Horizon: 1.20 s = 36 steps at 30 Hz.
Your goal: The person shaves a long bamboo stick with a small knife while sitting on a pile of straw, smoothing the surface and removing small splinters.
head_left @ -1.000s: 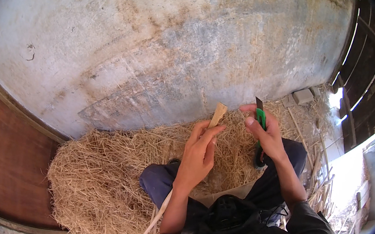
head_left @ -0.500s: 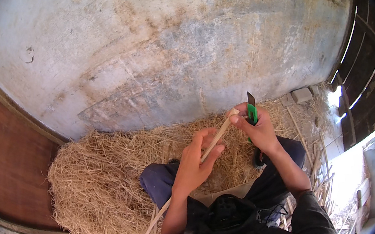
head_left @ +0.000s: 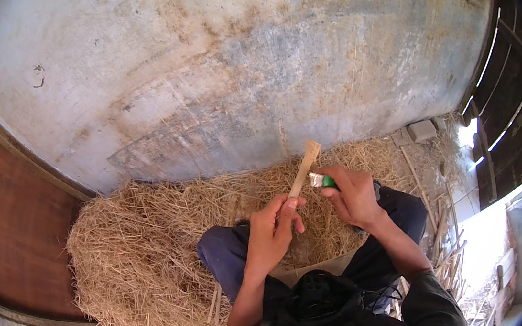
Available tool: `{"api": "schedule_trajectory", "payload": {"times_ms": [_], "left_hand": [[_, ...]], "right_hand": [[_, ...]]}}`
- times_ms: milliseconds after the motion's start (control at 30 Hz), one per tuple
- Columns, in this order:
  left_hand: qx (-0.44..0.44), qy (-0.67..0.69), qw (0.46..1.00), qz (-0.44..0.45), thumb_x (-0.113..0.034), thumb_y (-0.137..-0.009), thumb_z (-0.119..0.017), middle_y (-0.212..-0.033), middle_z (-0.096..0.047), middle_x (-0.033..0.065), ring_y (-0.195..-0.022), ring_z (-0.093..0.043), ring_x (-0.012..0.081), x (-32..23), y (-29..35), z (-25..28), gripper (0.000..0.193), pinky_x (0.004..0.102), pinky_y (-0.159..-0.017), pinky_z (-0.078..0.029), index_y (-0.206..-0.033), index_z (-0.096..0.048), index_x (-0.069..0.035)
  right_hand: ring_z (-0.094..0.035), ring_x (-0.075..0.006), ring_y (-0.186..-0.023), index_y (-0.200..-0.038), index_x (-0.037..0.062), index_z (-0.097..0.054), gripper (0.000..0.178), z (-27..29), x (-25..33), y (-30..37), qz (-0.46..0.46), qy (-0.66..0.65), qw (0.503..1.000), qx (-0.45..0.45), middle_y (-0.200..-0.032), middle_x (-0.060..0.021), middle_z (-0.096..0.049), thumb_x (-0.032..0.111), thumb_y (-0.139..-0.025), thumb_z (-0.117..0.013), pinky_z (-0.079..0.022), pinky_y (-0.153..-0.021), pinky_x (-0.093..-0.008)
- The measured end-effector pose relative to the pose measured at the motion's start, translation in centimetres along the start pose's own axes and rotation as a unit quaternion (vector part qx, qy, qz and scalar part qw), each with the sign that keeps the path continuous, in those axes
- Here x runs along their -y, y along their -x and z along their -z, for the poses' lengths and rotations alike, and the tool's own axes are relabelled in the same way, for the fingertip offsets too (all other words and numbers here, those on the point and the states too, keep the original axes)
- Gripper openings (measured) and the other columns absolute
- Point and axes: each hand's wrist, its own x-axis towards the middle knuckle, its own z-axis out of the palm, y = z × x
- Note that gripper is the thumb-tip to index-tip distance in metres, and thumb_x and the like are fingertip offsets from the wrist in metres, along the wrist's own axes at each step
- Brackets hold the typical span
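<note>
My left hand (head_left: 270, 235) is closed around a pale wooden strip (head_left: 306, 161), pinched between thumb and fingers. The strip slants up and to the right, and its wider, squared end points toward the wall. In my right hand (head_left: 358, 198) is a green utility knife (head_left: 327, 181), fingers wrapped round its handle. Its bright blade points left, close beside the strip's right edge; whether it touches the wood I cannot tell. Both hands are above my bent legs, over the straw.
A large heap of straw (head_left: 135, 256) spreads to the left and under my hands. Ahead rises a stained plaster wall (head_left: 251, 86). A brown panel (head_left: 10, 213) stands at the far left. On the right lie a grey block (head_left: 422, 131) and several thin sticks (head_left: 448, 254).
The strip has slid and turned in my left hand, so its wide end now sticks up past the fingers. My right hand has let go of its tip and swung the blade leftward.
</note>
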Motion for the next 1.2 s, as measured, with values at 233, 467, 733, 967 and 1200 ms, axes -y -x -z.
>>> {"api": "schedule_trajectory", "payload": {"times_ms": [233,467,733,967,1200], "left_hand": [[-0.004,0.012,1.000,0.011,-0.022,-0.116,-0.054,-0.064,-0.056,-0.0020,-0.055,-0.045,0.0017,0.1,0.6,-0.8,0.029,0.0229,-0.051,-0.033,-0.117,-0.072,0.000],[-0.029,-0.019,0.999,0.021,-0.021,-0.115,-0.055,-0.061,-0.053,0.0026,-0.056,-0.049,0.0060,0.2,1.0,-0.9,0.028,0.0280,-0.052,-0.038,-0.108,-0.071,0.002],[-0.025,-0.001,0.999,0.032,-0.024,-0.116,-0.053,-0.062,-0.048,-0.0022,-0.057,-0.040,0.0040,0.5,1.3,-0.8,0.032,0.0266,-0.052,-0.031,-0.104,-0.068,0.001],[-0.029,-0.008,0.999,0.031,-0.024,-0.117,-0.052,-0.062,-0.047,-0.0018,-0.057,-0.039,0.0043,1.5,2.2,-0.7,0.033,0.0273,-0.053,-0.030,-0.101,-0.067,0.000],[-0.029,-0.001,0.999,0.042,-0.025,-0.117,-0.052,-0.062,-0.046,-0.0014,-0.058,-0.038,0.0046,1.9,2.8,-0.6,0.033,0.0276,-0.053,-0.030,-0.100,-0.066,0.000]], "right_hand": [[-0.071,-0.0306,-0.068,-0.118,0.0040,-0.067,0.034,-1.3,0.1,0.8,0.011,0.031,0.999,0.024,-0.087,-0.0096,-0.068,0.027,-0.096,-0.078,-0.053,-0.057,-0.0410],[-0.071,-0.0315,-0.068,-0.113,0.0032,-0.069,0.029,-1.1,0.9,0.5,-0.003,0.046,0.998,0.032,-0.086,-0.0104,-0.070,0.023,-0.095,-0.080,-0.053,-0.059,-0.0400],[-0.071,-0.0304,-0.066,-0.109,0.0045,-0.070,0.028,-1.4,0.9,0.4,-0.012,0.064,0.998,0.027,-0.084,-0.0091,-0.070,0.024,-0.093,-0.081,-0.054,-0.057,-0.0390],[-0.070,-0.0266,-0.063,-0.109,0.0106,-0.070,0.025,-1.7,0.4,0.3,-0.022,0.098,0.995,0.023,-0.082,-0.0051,-0.068,0.032,-0.098,-0.077,-0.053,-0.053,-0.0377],[-0.070,-0.0284,-0.063,-0.109,0.0101,-0.072,0.025,-1.9,0.0,0.3,-0.015,0.102,0.995,0.002,-0.082,-0.0060,-0.071,0.032,-0.098,-0.077,-0.054,-0.054,-0.0390]]}}
